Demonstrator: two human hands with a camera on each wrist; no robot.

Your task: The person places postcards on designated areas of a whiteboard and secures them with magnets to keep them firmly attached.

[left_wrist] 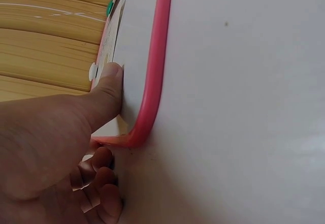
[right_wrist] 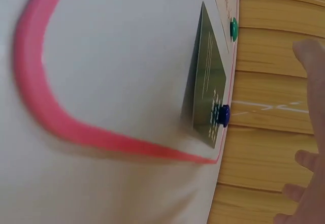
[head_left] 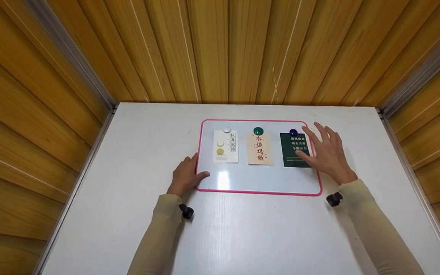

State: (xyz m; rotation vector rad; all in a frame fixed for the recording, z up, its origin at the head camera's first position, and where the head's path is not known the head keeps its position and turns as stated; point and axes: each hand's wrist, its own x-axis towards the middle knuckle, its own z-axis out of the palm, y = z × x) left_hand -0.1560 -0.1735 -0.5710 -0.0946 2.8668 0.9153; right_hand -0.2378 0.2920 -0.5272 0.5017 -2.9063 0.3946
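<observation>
A whiteboard with a pink frame lies on the table. Three cards are on it in a row: a white card under a white magnet, a beige card under a green magnet, and a dark green card under a dark blue magnet. My left hand grips the board's left edge, thumb on its face and fingers curled beside the frame. Spread fingers mark my right hand, held over the board's right edge and holding nothing. The green card's lower edge lifts off the board in the right wrist view.
The white table ends at a wood-panelled wall behind, with similar panels on both sides. Metal posts stand at the corners. A small black camera is strapped to each wrist.
</observation>
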